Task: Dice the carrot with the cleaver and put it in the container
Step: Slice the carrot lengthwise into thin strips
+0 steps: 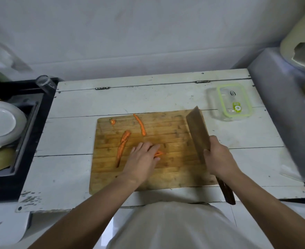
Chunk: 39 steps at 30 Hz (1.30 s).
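Carrot strips [122, 148] lie on the wooden cutting board [175, 169], and one small carrot end [113, 121] sits near its far edge.
The left hand [142, 159] presses flat on a carrot piece [159, 153], fingers straight. The right hand [218, 157] grips the cleaver [198, 130], blade lifted over the board's right side. The clear container [231, 104] with its green-rimmed lid waits on the white table [72, 108], beyond the cleaver.

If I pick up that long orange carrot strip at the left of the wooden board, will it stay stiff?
Probably not: the long orange carrot strip looks thin and kinked, so it may bend or snap. It lies flat, so rolling seems unlikely.
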Each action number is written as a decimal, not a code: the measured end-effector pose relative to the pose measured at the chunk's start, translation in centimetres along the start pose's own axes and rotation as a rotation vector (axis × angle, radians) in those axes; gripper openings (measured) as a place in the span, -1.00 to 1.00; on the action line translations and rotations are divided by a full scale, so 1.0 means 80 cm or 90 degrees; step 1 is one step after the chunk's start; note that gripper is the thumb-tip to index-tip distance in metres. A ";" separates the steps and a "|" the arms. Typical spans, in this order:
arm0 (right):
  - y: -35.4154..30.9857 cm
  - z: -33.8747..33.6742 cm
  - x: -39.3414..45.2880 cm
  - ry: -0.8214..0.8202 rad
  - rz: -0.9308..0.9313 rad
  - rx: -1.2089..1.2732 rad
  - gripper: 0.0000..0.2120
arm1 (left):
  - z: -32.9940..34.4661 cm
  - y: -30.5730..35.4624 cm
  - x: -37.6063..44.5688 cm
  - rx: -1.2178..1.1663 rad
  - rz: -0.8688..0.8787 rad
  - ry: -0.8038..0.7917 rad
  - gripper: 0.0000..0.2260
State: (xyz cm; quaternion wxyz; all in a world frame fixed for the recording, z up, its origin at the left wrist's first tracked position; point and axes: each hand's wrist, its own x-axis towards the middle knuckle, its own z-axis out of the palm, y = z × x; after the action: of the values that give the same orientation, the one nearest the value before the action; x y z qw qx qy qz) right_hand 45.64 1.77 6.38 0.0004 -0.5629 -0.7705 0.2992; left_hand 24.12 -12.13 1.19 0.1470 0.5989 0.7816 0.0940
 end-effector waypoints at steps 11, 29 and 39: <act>0.008 -0.006 -0.003 -0.056 -0.039 0.056 -0.76 | -0.068 -0.004 0.054 -0.628 -0.381 0.124 -0.86; 0.011 -0.020 0.008 -0.077 -0.052 0.039 -0.76 | 0.017 -0.018 -0.025 0.065 -0.090 0.045 -0.49; 0.011 -0.022 0.010 -0.080 -0.041 0.045 -0.75 | -0.001 -0.010 0.008 -0.001 0.177 0.102 -0.67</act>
State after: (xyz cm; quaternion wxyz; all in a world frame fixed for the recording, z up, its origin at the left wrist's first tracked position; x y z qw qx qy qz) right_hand 46.75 3.43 7.16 -0.0186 -0.5177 -0.7757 0.3604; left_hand 23.20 -11.75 0.95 0.0701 0.6914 0.7006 0.1619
